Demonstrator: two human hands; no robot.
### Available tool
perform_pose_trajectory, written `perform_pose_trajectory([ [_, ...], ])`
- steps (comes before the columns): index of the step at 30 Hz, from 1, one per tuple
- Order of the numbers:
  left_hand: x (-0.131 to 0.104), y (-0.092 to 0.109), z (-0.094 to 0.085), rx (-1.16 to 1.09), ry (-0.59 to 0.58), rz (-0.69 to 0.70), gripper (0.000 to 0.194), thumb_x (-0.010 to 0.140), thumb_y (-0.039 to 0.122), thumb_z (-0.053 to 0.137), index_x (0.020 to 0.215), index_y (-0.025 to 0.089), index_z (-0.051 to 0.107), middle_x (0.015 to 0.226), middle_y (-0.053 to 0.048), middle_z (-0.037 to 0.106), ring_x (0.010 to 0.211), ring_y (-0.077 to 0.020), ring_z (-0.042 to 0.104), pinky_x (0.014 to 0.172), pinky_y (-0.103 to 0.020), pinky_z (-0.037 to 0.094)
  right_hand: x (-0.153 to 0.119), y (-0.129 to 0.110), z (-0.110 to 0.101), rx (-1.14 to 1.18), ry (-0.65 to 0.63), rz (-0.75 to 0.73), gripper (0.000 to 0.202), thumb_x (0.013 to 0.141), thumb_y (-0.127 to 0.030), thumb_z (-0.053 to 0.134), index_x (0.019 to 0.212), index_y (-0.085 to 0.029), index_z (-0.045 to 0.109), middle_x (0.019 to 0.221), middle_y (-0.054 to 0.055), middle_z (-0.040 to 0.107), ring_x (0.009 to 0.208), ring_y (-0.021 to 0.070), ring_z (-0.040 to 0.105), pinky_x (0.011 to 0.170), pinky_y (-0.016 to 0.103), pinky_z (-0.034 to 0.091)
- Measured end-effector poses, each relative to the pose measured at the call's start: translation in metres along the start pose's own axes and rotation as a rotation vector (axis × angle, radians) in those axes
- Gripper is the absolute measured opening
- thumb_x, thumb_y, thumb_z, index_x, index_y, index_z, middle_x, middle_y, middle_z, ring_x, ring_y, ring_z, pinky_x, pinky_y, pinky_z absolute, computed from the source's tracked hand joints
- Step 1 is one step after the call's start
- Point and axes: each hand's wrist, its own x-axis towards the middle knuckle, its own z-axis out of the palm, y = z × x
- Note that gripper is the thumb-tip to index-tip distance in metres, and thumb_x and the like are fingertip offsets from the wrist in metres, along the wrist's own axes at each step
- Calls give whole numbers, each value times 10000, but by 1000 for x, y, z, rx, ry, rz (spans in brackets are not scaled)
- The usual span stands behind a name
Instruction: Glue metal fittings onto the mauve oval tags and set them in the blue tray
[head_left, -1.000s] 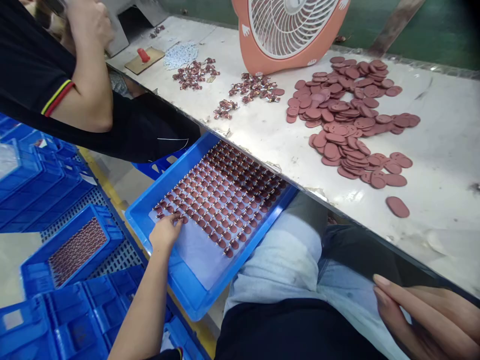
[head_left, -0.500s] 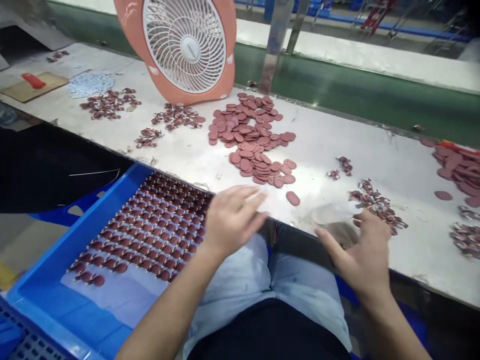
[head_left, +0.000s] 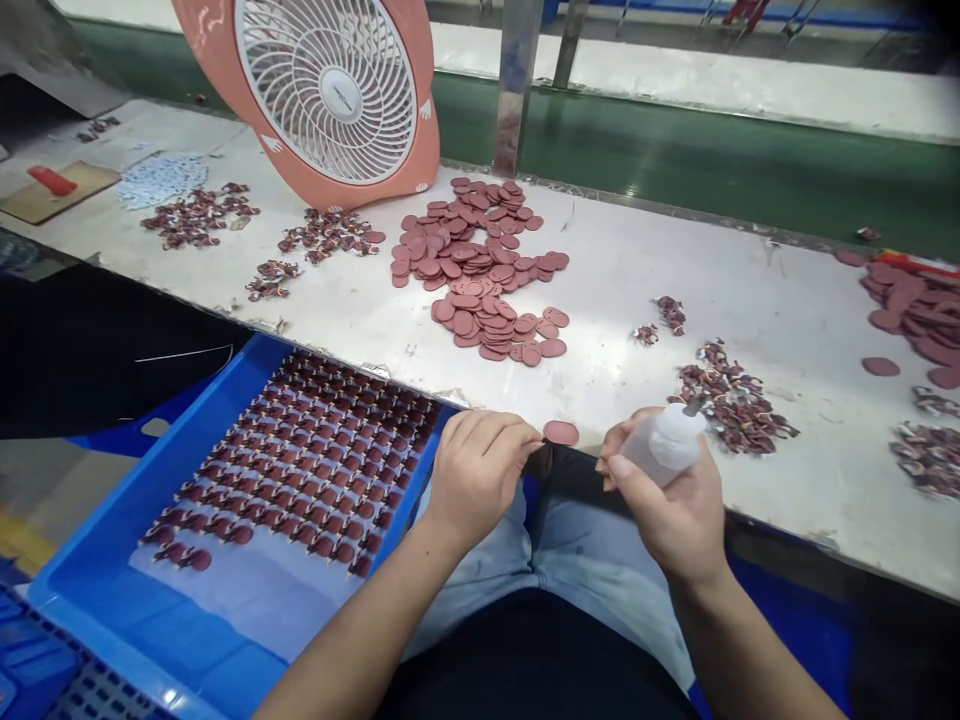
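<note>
My right hand [head_left: 675,500] is wrapped round a translucent white squeeze bottle [head_left: 660,445], which is tilted with its narrow tip pointing up and away to the right. At the table's front edge, my left hand [head_left: 480,470] has thumb and finger pinched at the left end of a flat reddish-brown oval piece [head_left: 561,433]. Behind it on the table lies a loose pile of similar oval pieces [head_left: 480,260]. Small dark-red bow-like pieces [head_left: 731,400] are heaped just beyond the bottle.
Left of my legs stands a blue tray [head_left: 97,590] with rows of assembled pieces on a pale sheet. An orange fan [head_left: 337,95] stands at the back of the white table [head_left: 622,240]. More oval pieces [head_left: 911,315] lie at the right. A metal post [head_left: 517,90] rises behind.
My left hand has come down to the single oval piece, which is now nearer the table edge. The bottle has swung more upright and closer to me in my right hand. The view has shifted slightly.
</note>
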Motion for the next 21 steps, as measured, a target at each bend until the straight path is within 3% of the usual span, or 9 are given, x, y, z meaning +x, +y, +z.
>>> perform_pose_trajectory([
  [3,2,2,7,27,-39,117,182,913,230,669,1091,233,704,1076,-34,780,1003,-217,667,892,-374,418,4,-2,-1,35,69,9,197,860,-284,708,962,-234,549,820,-7,612,659,152,577,586,288,465],
  [5,6,3,8,-15,-54,134,192,919,186,650,1086,249,721,1043,-8,793,963,-205,681,876,-376,416,5,-1,-3,62,85,26,198,853,-272,724,958,-236,560,818,-14,611,670,146,571,589,276,456],
  [8,11,11,-2,-300,-97,-116,134,932,193,635,969,233,758,924,-6,800,871,-184,696,835,-355,453,4,-3,-5,108,28,89,203,845,-259,743,959,-236,577,824,-8,639,658,139,575,561,259,453],
  [11,15,25,-22,-674,-217,-450,151,937,253,641,991,220,777,937,-25,798,890,-173,712,822,-306,513,2,-7,-4,198,-67,162,218,847,-280,746,968,-243,568,816,-5,667,626,138,586,530,250,467],
  [13,14,33,-31,-797,-243,-574,153,920,255,664,1006,216,785,929,-30,794,884,-169,717,808,-281,534,0,-11,-1,270,-141,219,252,818,-288,779,944,-237,568,781,-8,663,628,140,597,546,253,491],
  [17,0,38,-29,-958,-55,-654,212,828,267,774,1036,224,778,909,-34,776,827,-166,708,765,-270,556,-6,-21,15,417,-172,343,314,799,-314,799,931,-235,526,763,-19,634,606,119,572,512,225,464],
  [21,-17,36,-12,-1005,213,-481,337,722,280,864,1048,262,777,940,-37,749,866,-171,690,795,-281,558,-16,-31,38,533,-158,457,347,842,-410,725,971,-253,444,717,-42,569,545,102,507,451,201,392],
])
